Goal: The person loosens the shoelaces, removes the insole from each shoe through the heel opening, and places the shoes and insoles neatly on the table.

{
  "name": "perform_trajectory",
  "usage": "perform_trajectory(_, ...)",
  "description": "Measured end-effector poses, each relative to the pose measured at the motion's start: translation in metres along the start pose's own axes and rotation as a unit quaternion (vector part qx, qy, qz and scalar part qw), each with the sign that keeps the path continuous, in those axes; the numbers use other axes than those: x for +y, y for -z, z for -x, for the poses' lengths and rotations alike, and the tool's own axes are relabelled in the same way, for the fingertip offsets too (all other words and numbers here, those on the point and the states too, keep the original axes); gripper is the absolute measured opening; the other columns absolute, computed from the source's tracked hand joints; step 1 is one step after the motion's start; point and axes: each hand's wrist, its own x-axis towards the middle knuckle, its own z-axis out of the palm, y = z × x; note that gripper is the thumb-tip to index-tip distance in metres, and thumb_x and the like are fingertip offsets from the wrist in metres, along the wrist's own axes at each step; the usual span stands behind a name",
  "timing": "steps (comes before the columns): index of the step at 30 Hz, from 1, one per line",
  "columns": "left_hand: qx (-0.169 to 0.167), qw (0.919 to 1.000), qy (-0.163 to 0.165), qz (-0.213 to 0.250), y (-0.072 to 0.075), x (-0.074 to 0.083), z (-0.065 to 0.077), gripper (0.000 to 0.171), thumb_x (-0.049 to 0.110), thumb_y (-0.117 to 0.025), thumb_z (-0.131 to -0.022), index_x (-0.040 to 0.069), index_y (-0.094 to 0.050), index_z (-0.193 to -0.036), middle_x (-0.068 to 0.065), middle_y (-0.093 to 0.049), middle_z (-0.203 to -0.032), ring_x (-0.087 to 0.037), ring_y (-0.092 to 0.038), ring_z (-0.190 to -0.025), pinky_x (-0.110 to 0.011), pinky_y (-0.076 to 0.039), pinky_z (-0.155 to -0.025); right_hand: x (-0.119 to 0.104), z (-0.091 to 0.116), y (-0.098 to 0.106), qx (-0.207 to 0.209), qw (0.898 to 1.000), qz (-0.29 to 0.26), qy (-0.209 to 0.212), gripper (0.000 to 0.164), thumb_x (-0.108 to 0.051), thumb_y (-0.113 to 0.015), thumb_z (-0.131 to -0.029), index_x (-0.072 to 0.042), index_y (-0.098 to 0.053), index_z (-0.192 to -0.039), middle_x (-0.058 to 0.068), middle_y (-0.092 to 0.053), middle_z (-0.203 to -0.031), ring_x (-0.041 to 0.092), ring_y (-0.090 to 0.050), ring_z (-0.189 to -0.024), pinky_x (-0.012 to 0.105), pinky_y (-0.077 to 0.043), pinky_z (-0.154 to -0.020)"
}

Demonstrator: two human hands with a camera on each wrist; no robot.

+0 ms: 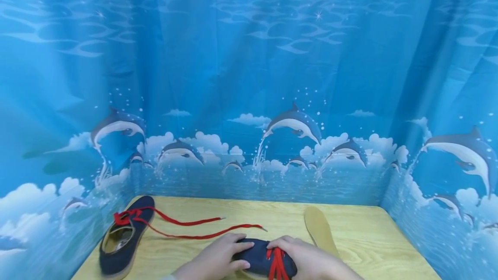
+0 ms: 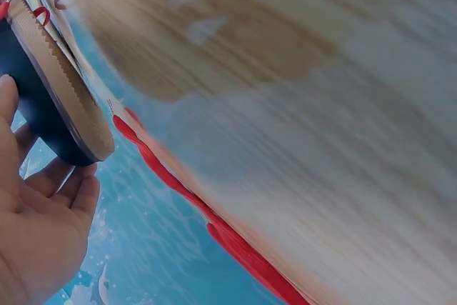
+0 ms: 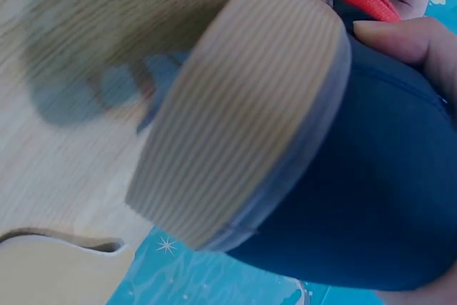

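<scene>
A navy canvas shoe with red laces is between both hands at the table's near side. My left hand grips its left end, thumb on the near side and fingers on the far side. Around the right end, beside the laces, my right hand holds it. The left wrist view shows the tan sole with a toothed edge, raised above the table. In the right wrist view a ribbed tan sole end faces the camera, with my right thumb near the red lace.
Another navy shoe rests at the table's left edge, its two long red laces trailing rightward over the wood-patterned table. A tan insole lies right of my hands. A blue dolphin-print curtain encloses the back and sides.
</scene>
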Motion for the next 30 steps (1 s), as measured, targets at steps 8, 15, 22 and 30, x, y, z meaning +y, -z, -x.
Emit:
perform_trajectory(8,-0.014,0.9998,-0.002,-0.013,0.000,-0.007,0.005,0.057,0.066,-0.055,-0.091,0.043,-0.053,-0.143,0.001,-0.054,-0.144,-0.022,-0.053,-0.129,-0.045,-0.050,-0.100,0.001,-0.008,-0.005,-0.013,0.999,0.022,0.022,0.069,-0.056,-0.077,-0.082,-0.035,-0.050,-0.142,-0.008,-0.053,-0.136,0.010,-0.056,-0.114,0.031,-0.055,-0.084)
perform_trajectory(15,-0.025,0.9994,0.026,-0.003,0.004,-0.007,0.009,0.055,0.065,-0.058,-0.090,0.044,-0.055,-0.141,0.001,-0.054,-0.144,-0.023,-0.053,-0.130,-0.047,-0.050,-0.101,0.003,-0.014,-0.010,-0.016,0.999,0.027,0.025,0.069,-0.057,-0.076,-0.083,-0.037,-0.049,-0.143,-0.008,-0.052,-0.137,0.010,-0.055,-0.114,0.032,-0.054,-0.083)
perform_trajectory(22,-0.025,0.9995,0.020,-0.009,0.004,-0.009,0.010,0.054,0.062,-0.060,-0.091,0.044,-0.055,-0.141,0.001,-0.056,-0.142,-0.022,-0.054,-0.128,-0.046,-0.051,-0.099,0.008,-0.017,-0.013,-0.011,0.999,0.038,0.034,0.069,-0.061,-0.073,-0.084,-0.037,-0.049,-0.143,-0.007,-0.052,-0.139,0.013,-0.055,-0.118,0.036,-0.055,-0.086)
perform_trajectory(30,-0.028,0.9994,0.009,-0.017,0.003,-0.010,0.011,0.053,0.062,-0.060,-0.091,0.043,-0.056,-0.140,0.002,-0.058,-0.140,-0.021,-0.056,-0.125,-0.044,-0.053,-0.097,0.009,-0.018,-0.015,-0.011,0.995,0.086,0.058,0.069,-0.063,-0.070,-0.085,-0.037,-0.047,-0.145,-0.007,-0.051,-0.141,0.014,-0.054,-0.119,0.037,-0.055,-0.088)
